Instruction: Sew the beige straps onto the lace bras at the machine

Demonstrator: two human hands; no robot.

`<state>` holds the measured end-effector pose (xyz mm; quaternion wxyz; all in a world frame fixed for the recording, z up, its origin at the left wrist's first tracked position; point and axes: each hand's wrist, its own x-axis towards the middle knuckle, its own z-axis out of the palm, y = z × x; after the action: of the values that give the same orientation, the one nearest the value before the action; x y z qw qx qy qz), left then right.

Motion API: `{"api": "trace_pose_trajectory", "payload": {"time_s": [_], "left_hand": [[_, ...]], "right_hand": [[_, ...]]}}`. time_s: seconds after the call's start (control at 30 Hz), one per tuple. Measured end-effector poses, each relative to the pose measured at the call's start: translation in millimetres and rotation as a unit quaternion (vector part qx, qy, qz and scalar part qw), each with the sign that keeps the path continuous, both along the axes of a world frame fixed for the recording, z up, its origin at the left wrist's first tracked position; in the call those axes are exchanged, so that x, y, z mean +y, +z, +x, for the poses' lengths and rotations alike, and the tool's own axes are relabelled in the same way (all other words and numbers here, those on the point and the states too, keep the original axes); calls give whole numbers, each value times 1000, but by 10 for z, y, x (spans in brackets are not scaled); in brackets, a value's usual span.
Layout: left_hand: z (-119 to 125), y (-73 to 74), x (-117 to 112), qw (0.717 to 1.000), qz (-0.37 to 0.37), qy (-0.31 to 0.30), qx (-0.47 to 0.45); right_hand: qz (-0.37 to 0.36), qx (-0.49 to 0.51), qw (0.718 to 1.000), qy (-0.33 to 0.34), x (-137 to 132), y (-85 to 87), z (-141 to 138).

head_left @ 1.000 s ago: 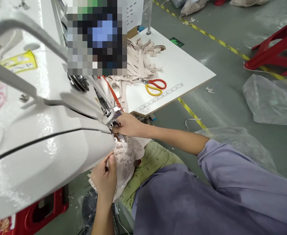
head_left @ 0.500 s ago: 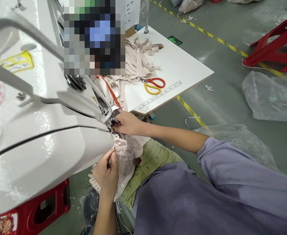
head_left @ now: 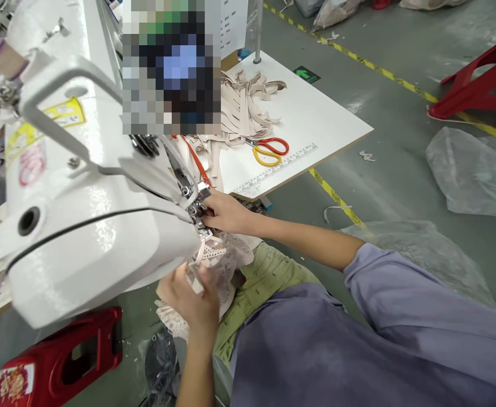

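A big white sewing machine (head_left: pixel 91 226) fills the left of the view and hides its needle area. My right hand (head_left: pixel 225 212) reaches in beside the metal presser parts (head_left: pixel 197 204), fingers closed on something I cannot make out. Below it, my left hand (head_left: pixel 192 302) is closed on a pale lace fabric piece (head_left: pixel 222 263) that hangs from under the machine down over my lap. A narrow beige strap runs across the lace toward the left hand.
Behind the machine, a white table (head_left: pixel 316 118) carries a heap of beige straps (head_left: pixel 239 107), red and yellow scissors (head_left: pixel 269 150) and a printed ruler along its edge. A red stool (head_left: pixel 65 353) stands below left. Plastic bags (head_left: pixel 472 169) lie on the grey floor, red stools at far right.
My left hand has moved down and to the right with the lace, pulling it out from the machine. The right hand stays by the presser parts. The view has shifted, showing more of the machine's left side.
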<state>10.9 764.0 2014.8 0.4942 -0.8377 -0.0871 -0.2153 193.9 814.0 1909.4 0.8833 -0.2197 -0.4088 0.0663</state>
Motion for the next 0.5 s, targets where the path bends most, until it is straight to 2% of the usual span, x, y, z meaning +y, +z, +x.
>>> {"api": "trace_pose_trajectory", "payload": {"time_s": [0.03, 0.1, 0.2, 0.5], "left_hand": [[22, -97, -50, 1000, 17, -3, 18], [61, -274, -150, 997, 7, 32, 65], [78, -406, -242, 991, -23, 95, 95], [29, -309, -230, 987, -10, 114, 115]], "right_hand": [[-5, 1, 1000, 3, -16, 4, -2], [-13, 1, 1000, 9, -45, 10, -6], [-30, -5, 999, 18, -71, 16, -9], [-75, -14, 997, -14, -60, 50, 19]]}}
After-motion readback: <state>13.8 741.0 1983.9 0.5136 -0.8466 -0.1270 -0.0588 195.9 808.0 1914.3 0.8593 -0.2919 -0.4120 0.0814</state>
